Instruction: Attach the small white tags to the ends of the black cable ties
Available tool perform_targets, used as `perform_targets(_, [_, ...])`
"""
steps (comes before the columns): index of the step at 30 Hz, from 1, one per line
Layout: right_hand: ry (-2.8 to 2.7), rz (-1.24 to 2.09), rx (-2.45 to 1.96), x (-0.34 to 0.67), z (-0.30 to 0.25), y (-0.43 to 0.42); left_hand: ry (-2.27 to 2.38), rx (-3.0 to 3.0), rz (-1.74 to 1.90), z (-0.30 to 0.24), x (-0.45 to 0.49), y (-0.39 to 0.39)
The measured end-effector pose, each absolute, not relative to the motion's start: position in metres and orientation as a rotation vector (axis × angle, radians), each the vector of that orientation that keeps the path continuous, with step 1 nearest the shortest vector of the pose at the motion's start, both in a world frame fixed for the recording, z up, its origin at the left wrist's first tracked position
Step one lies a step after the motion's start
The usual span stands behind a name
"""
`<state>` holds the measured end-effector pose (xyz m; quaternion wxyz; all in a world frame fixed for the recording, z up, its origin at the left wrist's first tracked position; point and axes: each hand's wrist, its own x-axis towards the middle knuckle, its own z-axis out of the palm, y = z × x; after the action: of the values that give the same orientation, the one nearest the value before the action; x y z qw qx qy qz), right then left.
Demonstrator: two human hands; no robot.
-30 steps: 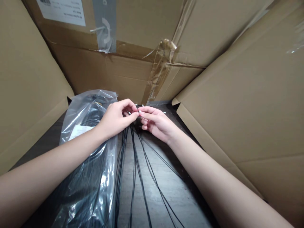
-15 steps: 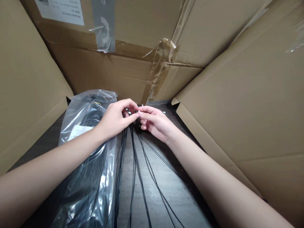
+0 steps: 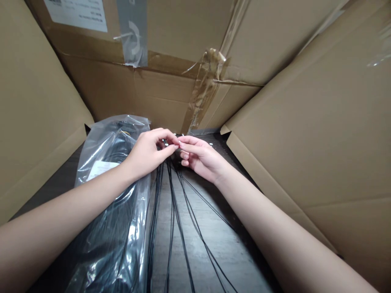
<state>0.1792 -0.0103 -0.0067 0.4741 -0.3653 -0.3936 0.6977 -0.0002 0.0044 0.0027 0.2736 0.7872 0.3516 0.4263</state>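
Note:
My left hand [image 3: 152, 149] is pinched closed, thumb and forefinger meeting at a thin cable end that they mostly cover. Opposite it, my right hand [image 3: 203, 158] holds a small white connector [image 3: 180, 143] between thumb and forefinger, its other fingers curled below. The fingertips of both hands come together around this piece, which hides its details. Several thin black cables [image 3: 175, 203] run from under the hands toward me and fan out across the dark table. Other small white ends [image 3: 165, 142] show beside my left fingers.
A clear plastic bag [image 3: 134, 240] of coiled black cables lies left of the loose cables, partly under my left forearm. Cardboard walls [image 3: 171, 93] stand behind and on both sides. A small white piece [image 3: 211, 144] lies beyond my right hand on the dark table [image 3: 220, 240].
My left fingertips have closed in on the white connector, covering the short bit of red and dark wire that showed between the hands. The cables and bag stay put.

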Motion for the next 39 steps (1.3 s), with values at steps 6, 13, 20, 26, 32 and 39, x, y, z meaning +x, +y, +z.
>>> perform_targets(6, [-0.948,1.709,-0.89,0.1801,-0.0076,-0.0097,0.972,2.095,1.124,0.0046,0.0003,0.0033])
perform_targets(13, [-0.975,1.696,-0.905,0.1784,-0.0071,-0.0108,0.978,2.087,1.065,0.0047,0.001,0.0008])
perform_targets(20, [-0.994,1.674,-0.927,0.1772,-0.0059,-0.012,0.971,2.089,1.027,0.0055,0.0013,-0.0007])
perform_targets(26, [-0.96,1.686,-0.933,0.1752,-0.0074,-0.0121,0.975,2.101,1.002,0.0045,0.0014,-0.0001])
perform_targets(32, [-0.967,1.67,-0.943,0.1746,-0.0095,-0.0116,0.964,2.091,0.96,0.0036,0.0024,-0.0001])
perform_targets(39, [-0.996,1.634,-0.979,0.1721,-0.0094,-0.0123,0.956,2.083,0.905,0.0019,0.0019,0.0008])
